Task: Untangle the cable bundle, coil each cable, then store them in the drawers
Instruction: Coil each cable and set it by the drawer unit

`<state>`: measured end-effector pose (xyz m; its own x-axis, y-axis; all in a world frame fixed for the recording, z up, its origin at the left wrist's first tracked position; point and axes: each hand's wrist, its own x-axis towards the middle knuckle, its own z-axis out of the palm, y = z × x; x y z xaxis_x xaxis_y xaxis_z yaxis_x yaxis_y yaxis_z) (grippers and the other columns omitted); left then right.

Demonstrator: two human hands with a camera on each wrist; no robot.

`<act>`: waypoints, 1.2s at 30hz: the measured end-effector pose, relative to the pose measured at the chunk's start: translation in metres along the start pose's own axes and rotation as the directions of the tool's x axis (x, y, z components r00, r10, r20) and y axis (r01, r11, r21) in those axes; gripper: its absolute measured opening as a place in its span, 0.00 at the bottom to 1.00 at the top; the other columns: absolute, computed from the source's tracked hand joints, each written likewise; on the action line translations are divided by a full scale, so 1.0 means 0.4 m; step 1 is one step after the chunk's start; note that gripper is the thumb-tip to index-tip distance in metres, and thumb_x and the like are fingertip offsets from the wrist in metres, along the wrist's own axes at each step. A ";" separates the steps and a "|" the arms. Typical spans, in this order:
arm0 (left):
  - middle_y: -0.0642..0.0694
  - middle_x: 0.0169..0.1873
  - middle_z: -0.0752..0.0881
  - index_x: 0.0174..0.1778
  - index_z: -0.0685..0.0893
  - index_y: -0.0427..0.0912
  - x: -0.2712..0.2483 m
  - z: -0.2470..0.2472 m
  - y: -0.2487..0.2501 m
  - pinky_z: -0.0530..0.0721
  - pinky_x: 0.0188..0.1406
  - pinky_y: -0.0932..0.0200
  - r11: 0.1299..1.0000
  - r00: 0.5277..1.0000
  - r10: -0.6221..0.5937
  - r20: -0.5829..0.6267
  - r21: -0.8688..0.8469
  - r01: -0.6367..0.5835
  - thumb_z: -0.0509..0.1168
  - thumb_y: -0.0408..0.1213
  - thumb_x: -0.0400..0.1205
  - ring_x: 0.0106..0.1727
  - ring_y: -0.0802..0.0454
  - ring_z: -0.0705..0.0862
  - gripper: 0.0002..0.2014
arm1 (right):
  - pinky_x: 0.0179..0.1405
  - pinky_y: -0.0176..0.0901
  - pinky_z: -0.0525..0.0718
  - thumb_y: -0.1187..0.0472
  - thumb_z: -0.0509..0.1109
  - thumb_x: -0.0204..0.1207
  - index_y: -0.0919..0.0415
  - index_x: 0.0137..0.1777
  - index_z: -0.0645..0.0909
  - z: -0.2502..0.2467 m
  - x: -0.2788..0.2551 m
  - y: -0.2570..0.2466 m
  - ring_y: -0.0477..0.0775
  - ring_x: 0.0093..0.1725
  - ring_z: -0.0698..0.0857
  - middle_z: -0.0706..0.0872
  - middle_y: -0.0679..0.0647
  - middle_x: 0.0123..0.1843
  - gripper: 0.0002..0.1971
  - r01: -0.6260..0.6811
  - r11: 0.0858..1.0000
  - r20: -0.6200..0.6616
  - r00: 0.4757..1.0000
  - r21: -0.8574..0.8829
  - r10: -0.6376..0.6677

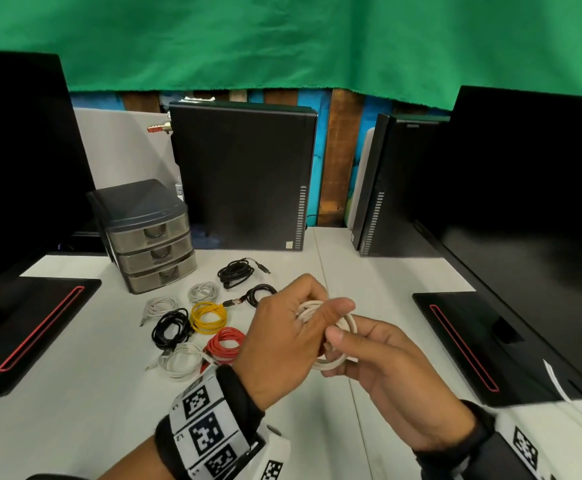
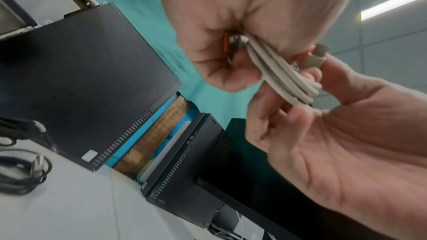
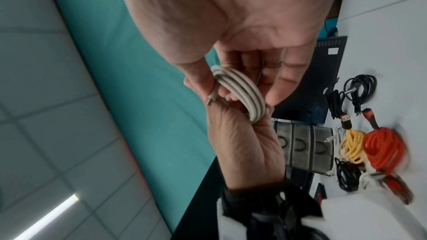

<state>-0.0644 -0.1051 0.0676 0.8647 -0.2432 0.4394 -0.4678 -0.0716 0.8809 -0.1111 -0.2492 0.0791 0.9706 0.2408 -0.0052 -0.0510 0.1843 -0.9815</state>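
White cable (image 1: 331, 336) is held up above the desk (image 1: 379, 278), to the right of the drawer unit (image 1: 151, 240) and nearer the person; it's wound in several loops, approx. four strands seen side by side in the wrist views. Left hand (image 1: 284, 336) is curled round the top of the coil, fingers closed on the loops w/ a connector tucked inside the fist. Right hand (image 1: 383, 372) is curled under the coil from below, fingertips (image 1: 338, 336) pinching the lower strands. Step in hand looks like finishing this coil: loops should be kept equal in size, the loose end plug (image 2: 314, 56) tucked or wrapped once round the bundle so it doesn't spring open, and no twist forced into the strands. Coiled cables already lie right of the drawer unit: yellow coil (image 1: 209, 317), red coil (image 1: 225, 344), black coils, pale ones. All three drawers appear closed, so storing isn't begun. Hard to tell: how much tail is left uncoiled, as it's hidden behind both hands; which connector type sits in the fist, only an orange and metal glint is seen; drawer contents can't be made out through the smoky fronts.
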 end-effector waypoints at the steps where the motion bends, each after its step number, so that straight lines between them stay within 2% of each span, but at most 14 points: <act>1: 0.54 0.22 0.79 0.41 0.80 0.54 0.003 -0.006 0.004 0.74 0.28 0.64 1.000 0.999 0.010 0.047 -0.015 -0.010 0.67 0.62 0.77 0.24 0.59 0.75 0.16 | 0.45 0.42 0.84 0.52 0.76 0.69 0.57 0.36 0.89 -0.004 0.000 -0.004 0.52 0.44 0.86 0.88 0.58 0.41 0.08 -0.004 1.000 0.009 1.000 0.012 0.003; 3: 0.57 0.24 0.77 0.50 0.82 0.53 0.010 -0.017 0.013 0.75 0.27 0.68 0.999 0.994 0.052 0.095 -0.019 -0.051 0.68 0.56 0.80 0.24 0.62 0.75 0.12 | 0.44 0.45 0.84 0.56 0.73 0.71 0.61 0.39 0.88 -0.009 0.001 -0.015 0.53 0.44 0.86 0.85 0.60 0.40 0.09 -0.021 0.998 0.019 1.000 0.060 0.019; 5: 0.57 0.27 0.81 0.52 0.84 0.49 0.012 -0.025 0.026 0.77 0.28 0.71 0.992 0.985 0.120 0.126 0.010 -0.123 0.67 0.48 0.82 0.26 0.63 0.80 0.09 | 0.41 0.46 0.84 0.58 0.72 0.71 0.64 0.38 0.86 -0.014 0.002 -0.024 0.54 0.43 0.85 0.82 0.60 0.37 0.09 -0.032 0.992 0.017 0.999 0.120 0.031; 9: 0.58 0.38 0.87 0.52 0.86 0.44 0.012 -0.029 0.018 0.79 0.41 0.71 0.924 0.952 0.251 0.177 0.249 -0.290 0.66 0.40 0.87 0.39 0.59 0.86 0.05 | 0.40 0.48 0.82 0.60 0.68 0.68 0.60 0.30 0.84 -0.025 0.002 -0.035 0.56 0.41 0.83 0.80 0.58 0.34 0.08 -0.018 0.992 0.007 1.000 0.121 0.017; 12: 0.58 0.41 0.84 0.50 0.85 0.45 0.010 -0.020 -0.005 0.77 0.45 0.72 0.827 0.930 0.336 0.152 0.425 -0.368 0.63 0.39 0.88 0.42 0.61 0.83 0.07 | 0.39 0.46 0.82 0.61 0.67 0.66 0.62 0.33 0.84 -0.026 0.007 -0.028 0.53 0.40 0.83 0.82 0.58 0.36 0.06 -0.006 1.000 -0.046 0.999 -0.012 0.005; 14: 0.57 0.40 0.83 0.47 0.84 0.45 0.009 -0.015 -0.021 0.79 0.43 0.66 0.800 0.932 0.341 0.126 0.482 -0.358 0.60 0.41 0.89 0.40 0.58 0.81 0.10 | 0.39 0.44 0.84 0.60 0.69 0.67 0.62 0.41 0.87 -0.026 0.011 -0.010 0.50 0.41 0.84 0.86 0.57 0.39 0.08 0.026 0.985 -0.114 0.992 -0.171 -0.046; 16: 0.57 0.37 0.82 0.45 0.83 0.46 0.008 -0.015 -0.033 0.78 0.41 0.60 0.816 0.948 0.307 0.086 0.490 -0.308 0.59 0.43 0.89 0.38 0.57 0.81 0.11 | 0.38 0.41 0.84 0.58 0.74 0.71 0.50 0.47 0.87 -0.019 0.009 0.006 0.48 0.44 0.86 0.88 0.49 0.43 0.06 0.082 0.935 -0.179 0.972 -0.344 -0.151; 18: 0.57 0.34 0.83 0.43 0.83 0.47 0.006 -0.015 -0.036 0.78 0.39 0.60 0.859 0.971 0.236 0.049 0.457 -0.231 0.59 0.45 0.89 0.37 0.56 0.81 0.12 | 0.36 0.37 0.83 0.58 0.77 0.75 0.37 0.54 0.81 -0.017 0.006 0.023 0.48 0.48 0.86 0.86 0.42 0.48 0.14 0.129 0.860 -0.209 0.942 -0.494 -0.262; 20: 0.54 0.32 0.83 0.41 0.82 0.47 0.002 -0.009 -0.030 0.78 0.37 0.60 0.907 0.988 0.149 0.044 0.392 -0.154 0.58 0.48 0.88 0.37 0.52 0.82 0.14 | 0.34 0.38 0.85 0.56 0.77 0.76 0.35 0.59 0.77 -0.015 0.004 0.033 0.48 0.51 0.86 0.84 0.38 0.51 0.18 0.188 0.775 -0.203 0.904 -0.604 -0.377; 23: 0.55 0.30 0.83 0.37 0.82 0.47 0.001 0.003 -0.011 0.77 0.36 0.64 0.972 0.999 0.020 0.032 0.234 -0.027 0.59 0.47 0.90 0.33 0.57 0.81 0.17 | 0.30 0.31 0.83 0.53 0.73 0.76 0.40 0.58 0.80 -0.020 0.005 0.049 0.47 0.52 0.85 0.82 0.37 0.54 0.12 0.357 0.529 -0.079 0.770 -0.770 -0.634; 26: 0.60 0.23 0.76 0.32 0.78 0.44 0.001 0.013 -0.008 0.71 0.31 0.68 0.991 0.997 -0.071 -0.021 0.112 0.073 0.59 0.40 0.90 0.27 0.63 0.72 0.19 | 0.24 0.38 0.82 0.50 0.70 0.78 0.48 0.52 0.87 -0.034 0.008 0.051 0.45 0.44 0.84 0.80 0.40 0.52 0.08 0.346 0.349 -0.030 0.671 -0.871 -0.741; 30: 0.54 0.25 0.71 0.33 0.72 0.46 -0.007 0.018 -0.022 0.74 0.32 0.51 0.980 1.000 0.008 0.030 0.197 -0.014 0.53 0.53 0.89 0.30 0.58 0.70 0.21 | 0.27 0.42 0.82 0.45 0.65 0.81 0.47 0.50 0.91 -0.048 0.009 0.045 0.43 0.39 0.80 0.80 0.41 0.43 0.13 0.229 0.126 0.068 0.686 -0.965 -0.724; 33: 0.48 0.28 0.73 0.35 0.72 0.48 -0.006 0.007 -0.024 0.75 0.36 0.46 0.979 0.996 0.031 0.078 0.196 -0.046 0.51 0.57 0.88 0.32 0.49 0.72 0.21 | 0.27 0.42 0.84 0.42 0.63 0.83 0.45 0.53 0.90 -0.054 0.013 0.038 0.43 0.34 0.79 0.80 0.40 0.47 0.15 0.261 0.174 0.072 0.721 -0.950 -0.690; 36: 0.52 0.29 0.74 0.36 0.75 0.53 -0.002 0.003 -0.013 0.75 0.35 0.54 0.991 0.991 0.005 0.135 0.134 -0.023 0.54 0.57 0.87 0.34 0.50 0.73 0.17 | 0.32 0.43 0.87 0.46 0.64 0.84 0.45 0.54 0.88 -0.058 0.021 0.044 0.47 0.39 0.87 0.82 0.36 0.56 0.11 0.354 0.411 -0.020 0.738 -0.840 -0.675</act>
<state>-0.0627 -0.1059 0.0625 0.8298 -0.3723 0.4158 -0.5079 -0.1950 0.8391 -0.0982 -0.2661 0.0573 0.7550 0.0346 0.6548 0.5202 -0.6396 -0.5660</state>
